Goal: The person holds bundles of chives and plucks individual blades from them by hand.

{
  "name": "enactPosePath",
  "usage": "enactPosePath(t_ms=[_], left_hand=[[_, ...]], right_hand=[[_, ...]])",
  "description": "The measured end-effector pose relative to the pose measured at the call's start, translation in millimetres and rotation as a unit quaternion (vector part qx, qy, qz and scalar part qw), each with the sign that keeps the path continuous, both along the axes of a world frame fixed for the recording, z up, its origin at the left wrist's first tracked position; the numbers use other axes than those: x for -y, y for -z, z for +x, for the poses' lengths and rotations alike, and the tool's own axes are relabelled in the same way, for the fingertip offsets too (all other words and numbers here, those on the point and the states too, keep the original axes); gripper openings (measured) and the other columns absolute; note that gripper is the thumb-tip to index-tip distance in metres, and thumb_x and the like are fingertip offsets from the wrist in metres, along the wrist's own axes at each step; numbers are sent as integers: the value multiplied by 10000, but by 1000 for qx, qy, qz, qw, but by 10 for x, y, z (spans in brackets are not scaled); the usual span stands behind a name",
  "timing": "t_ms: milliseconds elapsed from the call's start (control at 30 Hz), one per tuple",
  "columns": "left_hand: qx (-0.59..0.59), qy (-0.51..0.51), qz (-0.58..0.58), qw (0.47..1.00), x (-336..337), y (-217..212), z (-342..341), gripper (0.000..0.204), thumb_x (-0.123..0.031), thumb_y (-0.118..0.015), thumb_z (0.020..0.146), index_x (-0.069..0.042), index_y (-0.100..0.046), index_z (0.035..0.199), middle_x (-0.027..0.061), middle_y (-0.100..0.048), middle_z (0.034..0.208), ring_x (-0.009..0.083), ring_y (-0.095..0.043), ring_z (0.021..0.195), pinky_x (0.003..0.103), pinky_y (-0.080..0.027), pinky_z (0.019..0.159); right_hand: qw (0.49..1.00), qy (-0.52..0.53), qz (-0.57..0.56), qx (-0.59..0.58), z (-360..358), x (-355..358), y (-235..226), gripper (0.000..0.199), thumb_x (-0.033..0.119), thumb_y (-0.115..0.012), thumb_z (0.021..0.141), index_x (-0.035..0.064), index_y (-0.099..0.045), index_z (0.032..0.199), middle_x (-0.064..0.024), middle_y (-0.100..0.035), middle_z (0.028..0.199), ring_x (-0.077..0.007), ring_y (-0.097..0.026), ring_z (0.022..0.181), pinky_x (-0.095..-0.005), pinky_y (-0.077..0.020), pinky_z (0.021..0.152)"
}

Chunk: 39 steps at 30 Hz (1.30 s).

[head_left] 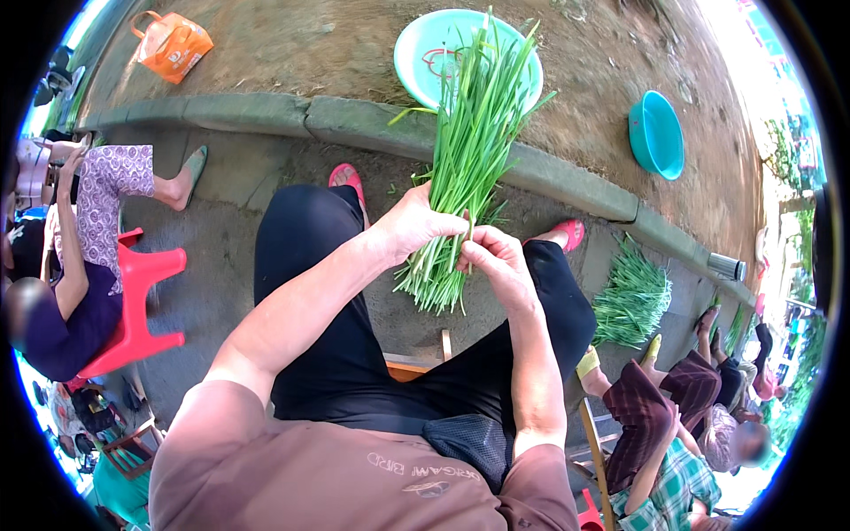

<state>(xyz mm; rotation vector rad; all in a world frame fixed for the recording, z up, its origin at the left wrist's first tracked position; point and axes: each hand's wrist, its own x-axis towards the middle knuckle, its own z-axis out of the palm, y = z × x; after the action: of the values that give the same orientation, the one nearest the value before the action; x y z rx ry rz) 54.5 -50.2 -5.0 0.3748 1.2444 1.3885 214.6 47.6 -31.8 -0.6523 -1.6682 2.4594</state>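
Observation:
A thick bunch of long green chives [479, 146] is in my left hand [414, 223], whose fingers and thumb wrap round it near the pale cut ends. Its leafy tips stretch away from me over the light green basin [409, 64]. My right hand [498, 258] is closed in a pinch at the bunch's right side, close to my left thumb. A thin strip shows by those fingertips, but I cannot make out whether it is a stem or a tie. Thin red loops [434, 60] lie in the basin.
More chives [634, 299] lie in a heap on the pavement at right. Beyond the stone kerb [354, 119] stand a teal basin [657, 137] and an orange bag [175, 51]. A red plastic stool [142, 301] is at left. People sit on both sides.

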Motion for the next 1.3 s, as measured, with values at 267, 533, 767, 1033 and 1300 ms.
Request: enactPosePath(t_ms=[267, 533, 767, 1033, 1300], left_hand=[[37, -174, -17, 984, 88, 154, -197, 288, 4, -664, 742, -21, -582, 1017, 39, -613, 878, 118, -589, 776, 264, -484, 716], [99, -202, -11, 974, 155, 190, -203, 257, -11, -676, 753, -43, -589, 993, 27, -619, 867, 117, -603, 749, 267, -510, 680], [3, -131, -25, 991, 159, 67, 42, 357, -5, -684, 727, -28, -565, 1063, 35, -613, 911, 122, -594, 831, 274, -487, 777], [-5, -104, -1, 995, 221, 161, 27, 380, 31, -661, 734, -41, -558, 1093, 31, -610, 943, 123, -587, 876, 274, -478, 813], [100, -190, 16, 977, 200, 178, -95, 292, 25, -691, 742, -34, -588, 1008, 34, -632, 869, 122, -608, 744, 260, -504, 694]], right_hand=[[950, 247, -141, -127, 58, -353, -97, 226, 126, -519, 923, 22, -516, 1123, -23, -581, 757, -121, -560, 669, -248, -474, 631], [965, 261, -32, -19, -16, -339, -32, 135, 0, -452, 879, 40, -489, 1003, -108, -594, 937, -194, -635, 783, -316, -530, 680], [998, 40, -52, 14, -247, 136, -46, 117, 86, -550, 901, 33, -476, 974, -57, -585, 927, -142, -626, 803, -266, -530, 690], [998, 19, -27, 56, -213, 74, -66, 152, 62, -586, 866, 13, -530, 999, -51, -609, 856, -119, -617, 741, -242, -504, 648], [883, 386, -195, -181, 6, -401, 66, 163, -3, -502, 851, 35, -498, 1009, -85, -553, 888, -168, -543, 680, -287, -461, 611]])
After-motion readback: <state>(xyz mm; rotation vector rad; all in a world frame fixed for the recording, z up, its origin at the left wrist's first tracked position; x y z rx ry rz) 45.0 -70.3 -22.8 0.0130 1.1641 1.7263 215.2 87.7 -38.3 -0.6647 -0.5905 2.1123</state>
